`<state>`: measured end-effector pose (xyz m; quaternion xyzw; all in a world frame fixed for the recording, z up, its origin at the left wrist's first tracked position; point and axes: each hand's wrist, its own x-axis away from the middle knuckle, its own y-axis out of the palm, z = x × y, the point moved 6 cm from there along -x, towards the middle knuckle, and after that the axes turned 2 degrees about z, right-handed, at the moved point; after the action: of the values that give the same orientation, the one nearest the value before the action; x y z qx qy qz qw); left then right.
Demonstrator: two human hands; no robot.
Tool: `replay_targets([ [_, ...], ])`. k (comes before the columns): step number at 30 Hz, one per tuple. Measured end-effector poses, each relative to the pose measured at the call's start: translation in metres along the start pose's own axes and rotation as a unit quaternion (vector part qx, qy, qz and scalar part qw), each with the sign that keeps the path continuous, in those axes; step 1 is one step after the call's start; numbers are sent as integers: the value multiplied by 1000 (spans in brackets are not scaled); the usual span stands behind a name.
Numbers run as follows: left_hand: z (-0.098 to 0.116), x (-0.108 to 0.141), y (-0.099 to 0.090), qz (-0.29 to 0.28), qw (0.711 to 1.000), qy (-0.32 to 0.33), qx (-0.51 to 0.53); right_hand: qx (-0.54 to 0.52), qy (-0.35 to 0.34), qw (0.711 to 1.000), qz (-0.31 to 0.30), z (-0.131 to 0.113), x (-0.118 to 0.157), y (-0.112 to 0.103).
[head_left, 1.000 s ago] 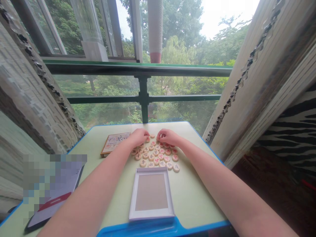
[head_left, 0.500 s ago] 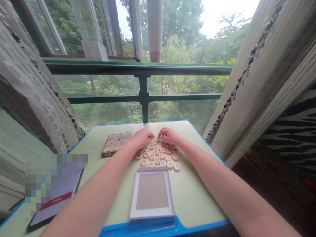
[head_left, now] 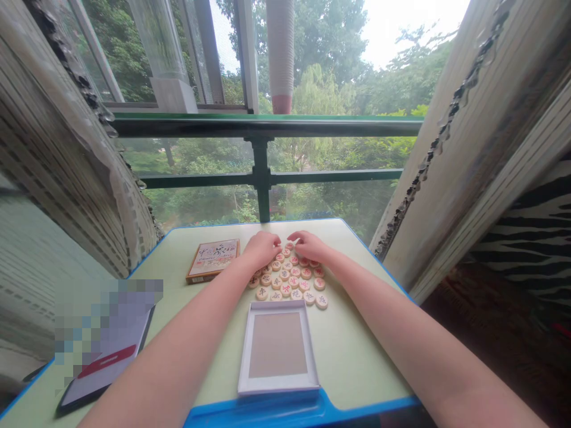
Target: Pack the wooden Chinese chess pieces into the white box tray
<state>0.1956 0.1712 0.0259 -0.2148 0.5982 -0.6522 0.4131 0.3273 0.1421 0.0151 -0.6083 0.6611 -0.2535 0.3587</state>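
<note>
Many round Chinese chess pieces (head_left: 294, 271) with red and dark characters lie flat in a group on the pale table. My left hand (head_left: 263, 248) rests along the group's far left side, its fingers curved loosely beside the pieces and covering some of them. Opposite it, my right hand (head_left: 311, 246) is at the far right side, with thumb and fingers apart. Between the fingertips of both hands sits one chess piece (head_left: 289, 246) at the group's far tip. No piece shows in either hand.
An open shallow white box half (head_left: 245, 356) lies just in front of the pieces. The printed Chinese chess box (head_left: 213, 260) is left of my left hand. A tablet-like device (head_left: 107, 356) lies at the near left. Curtains (head_left: 428, 148) hang at both sides.
My right hand has shifted slightly right, its fingers drawing away from the far tip piece, which now shows more plainly. The left hand stays almost in place. The view has shifted slightly.
</note>
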Motion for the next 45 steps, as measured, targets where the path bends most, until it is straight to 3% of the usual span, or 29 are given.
replay_targets([
  [9,-8,-1,3,3,999,-48,1,-30,57,998,-26,0,6,-4],
  [14,-9,-4,7,2,999,-28,-25,-33,57,997,-30,0,5,-3],
  [19,-13,-2,-6,25,996,-52,-65,-43,65,996,-36,0,8,-3],
  [21,-17,0,-9,-1,995,-72,-69,-45,66,996,-41,0,9,-3],
  [26,-24,4,-7,-82,989,-103,-61,-30,-11,999,-40,-7,7,-2],
  [30,-27,3,-8,-65,990,-102,-68,52,-120,990,-43,-22,6,7],
  [34,-33,3,-7,-57,990,-103,-81,119,-173,976,-62,-29,8,18],
  [45,-37,-1,-6,-54,993,-97,-47,89,-101,991,-22,-14,4,7],
])
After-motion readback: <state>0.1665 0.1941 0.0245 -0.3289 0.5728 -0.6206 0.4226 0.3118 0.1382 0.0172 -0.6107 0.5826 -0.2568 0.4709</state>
